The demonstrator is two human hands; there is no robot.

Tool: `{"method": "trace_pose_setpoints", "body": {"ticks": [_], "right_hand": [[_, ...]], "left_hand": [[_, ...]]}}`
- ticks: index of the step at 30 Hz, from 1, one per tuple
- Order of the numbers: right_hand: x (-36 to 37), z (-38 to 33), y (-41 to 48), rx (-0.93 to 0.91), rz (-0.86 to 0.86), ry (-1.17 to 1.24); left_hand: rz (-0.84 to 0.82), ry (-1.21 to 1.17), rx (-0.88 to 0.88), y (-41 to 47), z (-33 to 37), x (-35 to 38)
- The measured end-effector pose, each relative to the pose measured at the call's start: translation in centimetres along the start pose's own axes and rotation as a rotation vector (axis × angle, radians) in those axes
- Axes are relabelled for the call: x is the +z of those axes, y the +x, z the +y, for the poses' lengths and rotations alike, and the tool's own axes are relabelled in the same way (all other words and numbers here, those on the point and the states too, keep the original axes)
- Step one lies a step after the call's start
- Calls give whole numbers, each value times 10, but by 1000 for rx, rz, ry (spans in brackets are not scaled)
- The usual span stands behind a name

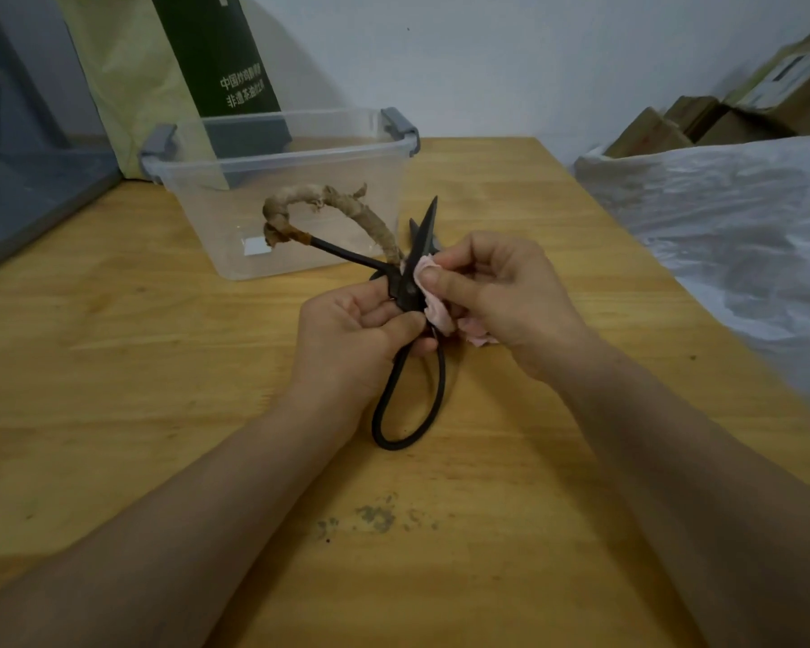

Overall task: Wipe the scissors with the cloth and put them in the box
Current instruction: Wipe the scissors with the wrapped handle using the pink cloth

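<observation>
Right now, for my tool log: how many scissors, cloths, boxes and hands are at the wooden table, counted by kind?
scissors: 1
pink cloth: 1
clear plastic box: 1
hands: 2 (left hand, right hand)
Total: 5

wooden table [510,189], white wall [487,53], cardboard boxes [702,119] right

Forearms forward, left grip [352,333] in a curled hold, right grip [506,297] in a fingertip pinch.
</observation>
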State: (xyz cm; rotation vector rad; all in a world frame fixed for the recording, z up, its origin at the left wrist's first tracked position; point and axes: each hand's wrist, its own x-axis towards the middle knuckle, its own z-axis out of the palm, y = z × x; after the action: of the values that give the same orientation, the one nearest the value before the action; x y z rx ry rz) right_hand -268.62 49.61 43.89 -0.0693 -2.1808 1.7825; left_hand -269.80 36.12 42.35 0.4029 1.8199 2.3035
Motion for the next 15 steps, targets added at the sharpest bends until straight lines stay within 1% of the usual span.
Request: {"method": "trace_pose_setpoints", "body": {"ticks": [1, 3, 6, 10, 12, 15], "right_hand": [[1, 0, -2, -18, -24, 27], [7, 1, -2, -77, -41, -2], [15, 6, 3, -117, 35, -83], [15, 10, 10, -85, 164, -164], [13, 11, 11, -49, 166, -189], [4, 10, 10, -1, 127, -252]], "left_hand": [[-4, 3, 6, 0, 1, 0], [-11, 18, 24, -1, 1, 0], [-6, 53, 52, -1, 0, 1], [6, 63, 55, -1, -1, 0], [8, 54, 35, -1, -1, -1], [21, 24, -13, -1, -1, -1]]}}
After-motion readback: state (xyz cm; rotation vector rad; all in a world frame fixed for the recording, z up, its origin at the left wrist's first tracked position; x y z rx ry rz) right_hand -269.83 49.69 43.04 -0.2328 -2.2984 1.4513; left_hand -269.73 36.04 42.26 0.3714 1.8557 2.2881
